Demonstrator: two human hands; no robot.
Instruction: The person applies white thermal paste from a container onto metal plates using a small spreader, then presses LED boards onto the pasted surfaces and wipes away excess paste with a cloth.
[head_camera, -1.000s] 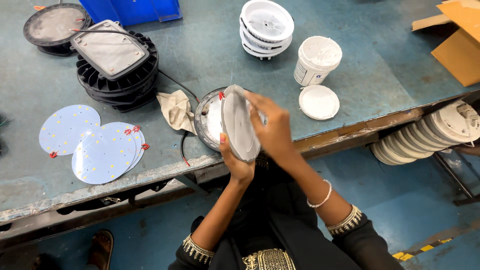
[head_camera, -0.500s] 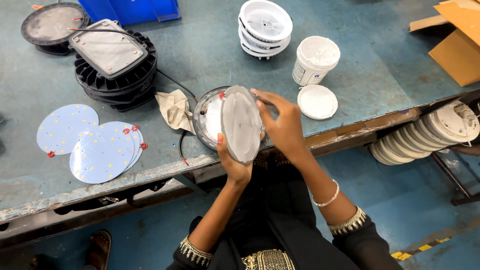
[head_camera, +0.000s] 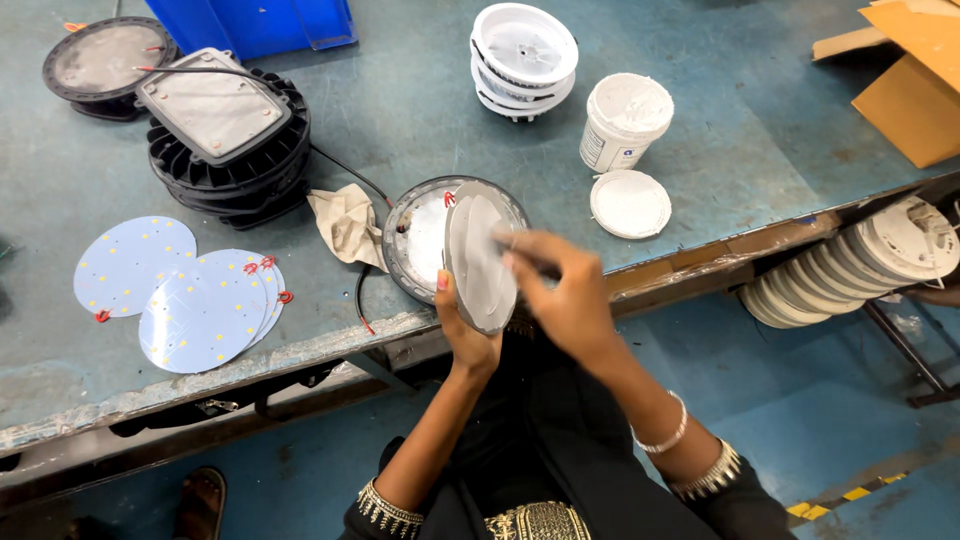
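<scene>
— How many pieces on the table (head_camera: 420, 110)?

— Three white LED discs (head_camera: 180, 295), two black housings (head_camera: 225, 140), three stacked white shells (head_camera: 523, 55), one tub (head_camera: 625, 120), one lid (head_camera: 630, 203).

— And the grey disc (head_camera: 480, 255)?

— Tilted on edge above the round fixture (head_camera: 425, 235). Left hand (head_camera: 465, 335) clamped on its lower rim; right hand (head_camera: 560, 290) pressed on its face, whether it closes round anything I cannot tell.
</scene>
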